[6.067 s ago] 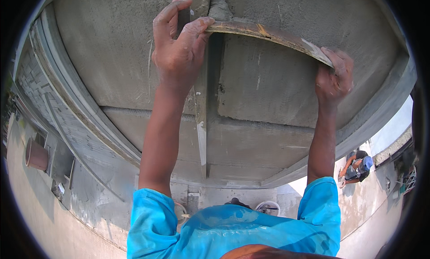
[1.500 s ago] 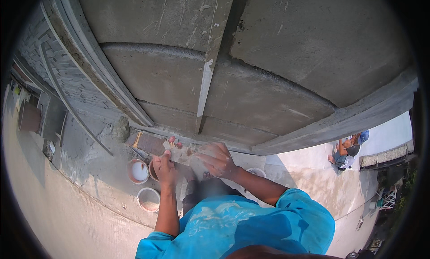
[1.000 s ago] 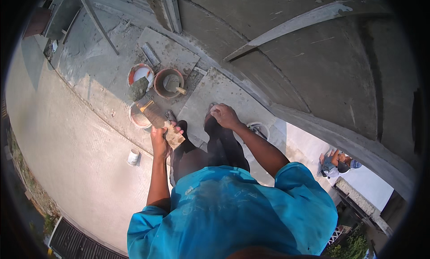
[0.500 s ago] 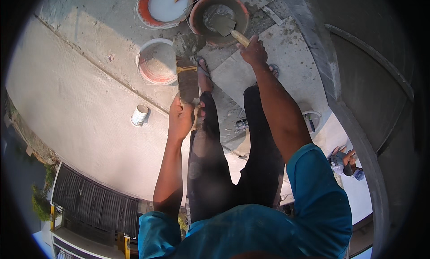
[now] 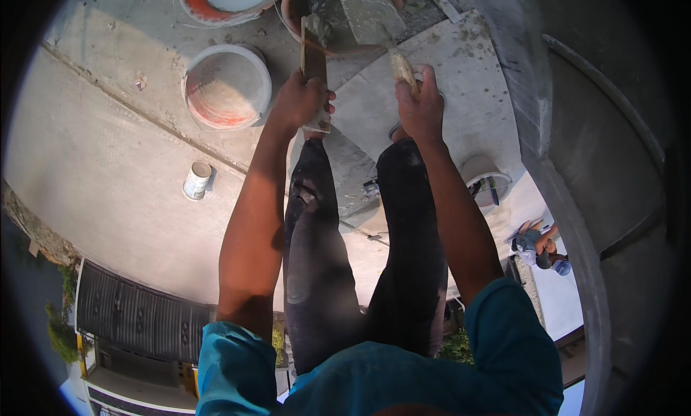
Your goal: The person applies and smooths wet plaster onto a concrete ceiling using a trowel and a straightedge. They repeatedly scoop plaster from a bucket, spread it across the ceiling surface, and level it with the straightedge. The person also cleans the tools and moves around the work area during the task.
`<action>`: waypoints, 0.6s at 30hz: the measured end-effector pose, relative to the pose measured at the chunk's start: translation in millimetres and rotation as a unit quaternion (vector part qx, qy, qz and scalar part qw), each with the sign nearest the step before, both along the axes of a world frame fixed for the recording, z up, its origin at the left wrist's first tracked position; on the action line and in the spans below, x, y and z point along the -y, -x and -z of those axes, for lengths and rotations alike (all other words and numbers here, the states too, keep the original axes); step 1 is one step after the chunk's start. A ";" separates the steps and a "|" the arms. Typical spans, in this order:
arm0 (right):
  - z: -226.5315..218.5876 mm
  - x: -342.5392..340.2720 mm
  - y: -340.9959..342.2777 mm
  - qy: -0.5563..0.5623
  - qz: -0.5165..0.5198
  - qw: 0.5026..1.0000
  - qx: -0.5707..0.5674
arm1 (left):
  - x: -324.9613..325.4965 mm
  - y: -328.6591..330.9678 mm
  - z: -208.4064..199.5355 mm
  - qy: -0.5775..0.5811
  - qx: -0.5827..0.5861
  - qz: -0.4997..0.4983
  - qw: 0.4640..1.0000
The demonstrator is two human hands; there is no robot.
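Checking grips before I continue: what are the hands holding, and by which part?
The left hand holds a board toward its near end; the right hand holds a trowel by its handle.

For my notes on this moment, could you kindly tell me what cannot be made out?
In the head view:
Grey-mix bucket: far rim cut off by the top edge.
White-liquid bucket: also cut off there.
Trowel handle: rear end hidden by the right hand.
Board: partly covered by the left hand.
Co-worker: hands too small to make out.
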State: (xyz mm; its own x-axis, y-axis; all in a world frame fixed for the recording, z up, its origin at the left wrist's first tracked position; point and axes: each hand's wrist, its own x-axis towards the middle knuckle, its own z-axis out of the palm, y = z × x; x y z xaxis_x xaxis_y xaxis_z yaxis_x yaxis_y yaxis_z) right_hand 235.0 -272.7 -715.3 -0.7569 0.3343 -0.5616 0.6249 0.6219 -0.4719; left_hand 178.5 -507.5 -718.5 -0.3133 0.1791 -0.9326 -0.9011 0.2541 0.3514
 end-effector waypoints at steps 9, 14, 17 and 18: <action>3.7 22.8 4.8 0.113 0.072 0.990 0.044 | -33.8 13.8 -7.4 0.036 -0.007 0.027 0.999; 25.8 10.2 4.5 0.035 0.029 0.999 -0.008 | -36.2 12.8 -9.9 0.069 -0.043 0.036 0.996; 35.6 3.9 10.0 -0.017 0.009 1.000 -0.011 | -28.3 0.6 2.2 0.056 -0.079 0.025 0.995; 36.8 2.7 14.3 -0.032 0.000 0.999 -0.008 | -25.5 -0.2 5.4 0.052 -0.094 0.027 0.994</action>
